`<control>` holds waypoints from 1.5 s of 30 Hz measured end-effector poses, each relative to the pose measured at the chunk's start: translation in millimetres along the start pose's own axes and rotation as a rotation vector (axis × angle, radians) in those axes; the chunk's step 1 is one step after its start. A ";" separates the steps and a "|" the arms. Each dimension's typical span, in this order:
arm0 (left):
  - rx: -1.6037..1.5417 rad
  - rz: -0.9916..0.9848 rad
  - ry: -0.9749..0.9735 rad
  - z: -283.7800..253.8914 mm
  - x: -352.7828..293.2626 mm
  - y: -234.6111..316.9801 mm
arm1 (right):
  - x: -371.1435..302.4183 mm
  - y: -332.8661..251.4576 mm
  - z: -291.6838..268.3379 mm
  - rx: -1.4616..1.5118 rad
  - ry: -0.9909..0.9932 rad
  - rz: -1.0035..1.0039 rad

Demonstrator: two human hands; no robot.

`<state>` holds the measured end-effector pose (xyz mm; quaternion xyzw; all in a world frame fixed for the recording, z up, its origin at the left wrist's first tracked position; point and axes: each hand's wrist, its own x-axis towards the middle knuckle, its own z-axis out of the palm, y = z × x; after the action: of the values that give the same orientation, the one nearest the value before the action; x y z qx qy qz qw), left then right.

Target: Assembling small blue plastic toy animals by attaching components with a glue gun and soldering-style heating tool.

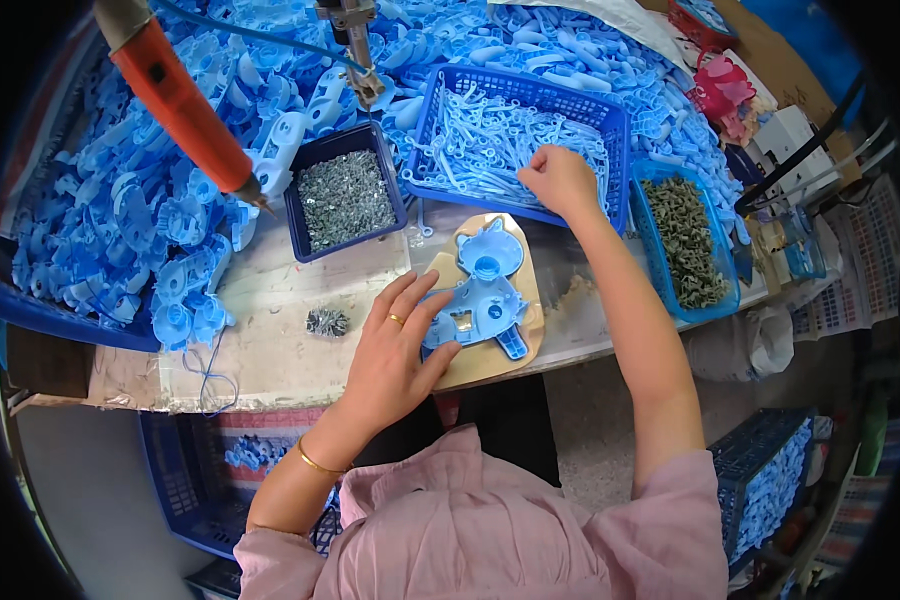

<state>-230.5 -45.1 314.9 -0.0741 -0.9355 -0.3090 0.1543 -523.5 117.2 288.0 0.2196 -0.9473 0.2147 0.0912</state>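
A blue plastic shell part (pixel 492 312), with a round cup and pointed ear-like tips at its far end, sits in a tan shaped holder (pixel 532 350) at the table's front. My left hand (pixel 402 335) lies over the shell's left side, fingers stretched and a little apart, hiding some of it. Over the right part of a dark blue basket (pixel 618 130) is my right hand (pixel 562 182), its fingers closed in a pinch. Whatever is between those fingertips is hidden. Thin light blue plastic rods with ring ends (pixel 500 125) fill that basket.
A navy tray of small metal screws (pixel 345 200) stands left of the basket; a light blue tray of greenish metal parts (pixel 682 240) stands right. An orange electric screwdriver (pixel 185 110) hangs at upper left. Blue plastic shells (pixel 140 220) heap behind. A small screw pile (pixel 327 321) lies nearby.
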 end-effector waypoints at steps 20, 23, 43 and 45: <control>-0.898 -0.422 0.143 12.0 25.4 11.4 | -140.3 9.2 -112.2 0.521 -0.146 0.022; -0.912 -0.403 0.112 7.4 19.3 9.3 | -134.3 125.1 -133.3 0.053 0.232 0.110; -0.773 -0.366 -0.062 7.1 20.8 16.9 | -134.2 68.2 -139.5 0.731 -0.206 0.132; -0.798 -0.360 -0.109 5.9 23.1 18.8 | -139.8 12.9 -126.1 0.843 -0.405 0.083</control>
<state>-249.3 -25.6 328.6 0.0201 -0.7475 -0.6639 0.0078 -395.4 236.7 358.3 0.2368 -0.7841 0.5371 -0.2015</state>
